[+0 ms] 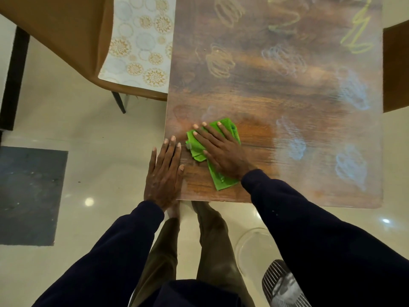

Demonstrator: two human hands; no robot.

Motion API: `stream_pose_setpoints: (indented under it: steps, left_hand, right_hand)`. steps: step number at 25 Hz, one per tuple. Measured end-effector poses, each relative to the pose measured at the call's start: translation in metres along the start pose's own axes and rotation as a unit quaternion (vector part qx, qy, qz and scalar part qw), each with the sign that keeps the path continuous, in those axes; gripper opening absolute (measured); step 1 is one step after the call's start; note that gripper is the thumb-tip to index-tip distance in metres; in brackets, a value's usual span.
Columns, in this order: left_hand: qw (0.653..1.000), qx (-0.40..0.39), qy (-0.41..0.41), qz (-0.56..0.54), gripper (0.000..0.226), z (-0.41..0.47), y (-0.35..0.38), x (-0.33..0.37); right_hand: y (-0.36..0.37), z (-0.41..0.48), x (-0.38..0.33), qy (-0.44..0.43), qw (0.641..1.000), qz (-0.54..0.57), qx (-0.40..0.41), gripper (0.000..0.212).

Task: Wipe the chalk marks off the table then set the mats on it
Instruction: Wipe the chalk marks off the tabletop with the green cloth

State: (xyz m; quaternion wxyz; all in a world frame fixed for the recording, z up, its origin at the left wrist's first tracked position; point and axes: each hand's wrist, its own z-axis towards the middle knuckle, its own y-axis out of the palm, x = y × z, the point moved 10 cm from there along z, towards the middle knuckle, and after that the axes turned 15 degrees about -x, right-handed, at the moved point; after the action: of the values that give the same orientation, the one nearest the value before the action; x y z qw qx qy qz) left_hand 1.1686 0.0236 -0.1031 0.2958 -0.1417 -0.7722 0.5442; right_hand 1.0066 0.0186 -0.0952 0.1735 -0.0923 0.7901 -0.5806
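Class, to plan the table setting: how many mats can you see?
1: a patterned mat lying on the brown chair left of the table; others may be stacked beneath it.

Count check: what you've got on and around the table.

You have one table [254, 129], one green cloth [223, 182] and two hands on it: left hand [164, 173], right hand [221, 151]. Chalk scribbles: about nine you can separate. That's two tan scribbles [219, 60] far left, two yellow-green scribbles [356, 29] along the far edge and five pale blue scribbles [292, 138] across the middle and right. Smearing makes that total soft. Two brown chairs: left chair [66, 36], and right chair [396, 67] cut off by the frame. One patterned mat [141, 45] shows on the left chair; can't tell if more lie under it. One dark floor mat [31, 196], near left.
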Motion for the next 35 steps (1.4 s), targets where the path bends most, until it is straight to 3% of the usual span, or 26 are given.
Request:
stream_pose_setpoints:
  steps: [1, 4, 6, 8, 11, 14, 16, 19, 21, 24, 26, 28, 29, 31, 33, 35]
  left_hand:
    - [1.0, 0.007, -0.003, -0.001, 0.058, -0.003, -0.003, -0.001]
    - [1.0, 0.021, -0.006, -0.011, 0.057, -0.008, -0.009, -0.002]
    - [1.0, 0.024, -0.015, -0.012, 0.057, -0.009, -0.01, -0.003]
    - [0.999, 0.025, -0.017, -0.011, 0.057, -0.011, -0.013, -0.005]
    - [1.0, 0.023, -0.015, -0.006, 0.062, -0.023, -0.019, -0.011]
    - [0.999, 0.027, -0.024, -0.008, 0.063, -0.041, -0.026, -0.029]
    - [0.999, 0.033, -0.034, 0.001, 0.061, -0.053, -0.027, -0.041]
    - [0.998, 0.036, -0.046, -0.002, 0.058, -0.065, -0.023, -0.051]
    - [0.998, 0.037, -0.052, -0.009, 0.057, -0.072, -0.019, -0.053]
    - [0.998, 0.035, -0.052, -0.017, 0.056, -0.078, -0.019, -0.053]
    - [0.998, 0.04, -0.052, -0.022, 0.056, -0.08, -0.022, -0.053]
    - [0.998, 0.04, -0.049, -0.027, 0.056, -0.08, -0.025, -0.053]
    - [0.998, 0.038, -0.044, -0.025, 0.057, -0.08, -0.025, -0.052]
    - [0.999, 0.033, -0.038, -0.02, 0.057, -0.079, -0.023, -0.05]
    - [0.999, 0.03, -0.039, -0.018, 0.058, -0.078, -0.02, -0.05]
    - [0.999, 0.028, -0.038, -0.019, 0.057, -0.076, -0.018, -0.05]
  right_hand:
    - [-0.005, 0.002, 0.013, 0.011, 1.0, 0.005, 0.01, 0.058]
    - [-0.024, 0.022, 0.063, 0.23, 0.967, 0.085, 0.073, 0.057]
    - [-0.027, 0.042, 0.05, 0.283, 0.949, 0.105, 0.092, 0.059]
    - [-0.02, 0.055, 0.01, 0.224, 0.968, 0.091, 0.073, 0.06]
    - [0.015, 0.027, -0.062, 0.036, 0.999, 0.016, -0.004, 0.062]
    - [0.033, -0.013, -0.075, -0.121, 0.99, -0.002, -0.068, 0.061]
    - [0.016, -0.003, -0.033, -0.049, 0.998, 0.014, -0.039, 0.059]
    - [-0.023, 0.039, 0.022, 0.203, 0.974, 0.071, 0.067, 0.057]
    - [-0.023, 0.064, 0.0, 0.244, 0.963, 0.09, 0.074, 0.059]
    - [0.006, 0.057, -0.09, 0.077, 0.996, 0.035, 0.016, 0.061]
    - [0.031, 0.016, -0.126, -0.054, 0.998, 0.006, -0.034, 0.061]
    - [0.039, -0.022, -0.118, -0.127, 0.99, -0.017, -0.059, 0.061]
    - [0.036, -0.03, -0.097, -0.121, 0.991, -0.02, -0.059, 0.061]
    - [0.017, -0.023, -0.041, -0.022, 0.999, 0.006, -0.032, 0.06]
    - [-0.007, 0.004, 0.0, 0.147, 0.987, 0.054, 0.024, 0.059]
    - [-0.014, 0.034, -0.013, 0.241, 0.965, 0.082, 0.06, 0.06]
